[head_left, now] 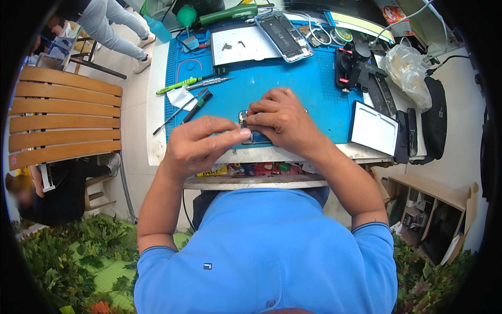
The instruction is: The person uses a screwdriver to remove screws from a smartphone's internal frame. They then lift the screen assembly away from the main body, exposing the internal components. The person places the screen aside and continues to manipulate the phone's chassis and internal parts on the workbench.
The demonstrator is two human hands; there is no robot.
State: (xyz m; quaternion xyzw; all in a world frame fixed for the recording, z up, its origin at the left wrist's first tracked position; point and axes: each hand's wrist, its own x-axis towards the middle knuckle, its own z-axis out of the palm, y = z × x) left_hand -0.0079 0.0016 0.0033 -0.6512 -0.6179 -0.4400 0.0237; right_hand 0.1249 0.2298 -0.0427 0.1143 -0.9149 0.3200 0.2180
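A dark phone panel [260,137] lies near the front edge of a blue work mat [293,78], mostly covered by my hands. My right hand [285,119] is curled over it from the right, fingers bent and gripping. At its upper left end sits a small dark and yellowish part [242,118], close to the right fingertips. My left hand [201,142] comes in from the left with thumb and index finger brought together beside that end. Whatever the left fingertips pinch, if anything, is hidden. An opened phone [284,35] with its black battery exposed rests at the back of the mat.
Left of my hands lie a green-yellow tool [179,86], a screwdriver [197,107] and a white cloth [180,98]. A white sheet with small dark pieces [243,44] is behind. To the right stand a black and red clamp [355,65] and a white box [374,129].
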